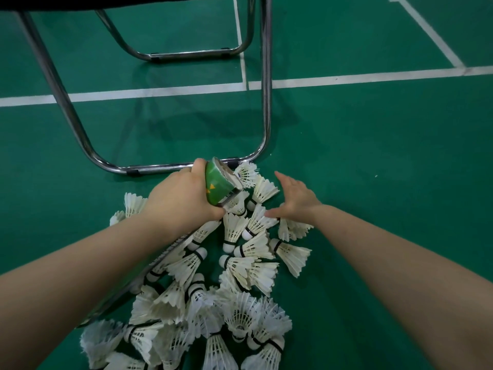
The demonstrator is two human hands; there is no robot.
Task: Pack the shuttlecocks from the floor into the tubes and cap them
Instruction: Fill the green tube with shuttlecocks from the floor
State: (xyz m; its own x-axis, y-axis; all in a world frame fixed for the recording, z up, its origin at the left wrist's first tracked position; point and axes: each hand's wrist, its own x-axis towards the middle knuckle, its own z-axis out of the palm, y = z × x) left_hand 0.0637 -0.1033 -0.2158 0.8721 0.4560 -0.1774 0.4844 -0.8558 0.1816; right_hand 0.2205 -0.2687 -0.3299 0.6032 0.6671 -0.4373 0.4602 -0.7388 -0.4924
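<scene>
Item 1: tube (218,182), one counted. It has a green body with a small yellow mark near the end and a pale rim. A strip of lettering runs along its side, but it is too blurred for us to read, and we make out no brand name. The tube lies slanted across the pile, and its lower length is hidden under the left forearm. We cannot tell whether the far end is capped.

Item 2: shuttlecocks (240,263). They have white feathers, white cork heads and a black band at each neck. They lie heaped and overlapping on the green floor (373,156). We see well over twenty, but cannot count them exactly.

Item 3: left hand (184,198), with fingers and thumb wrapped around the tube's upper end.

Item 4: right hand (296,198), with fingers straight and spread, holding nothing. It is poised over the far edge of the pile, the thumb tip at one shuttlecock's feathers.

Item 5: chrome chair frame (265,102), standing just beyond the pile.

Item 6: white court lines (346,78).
</scene>
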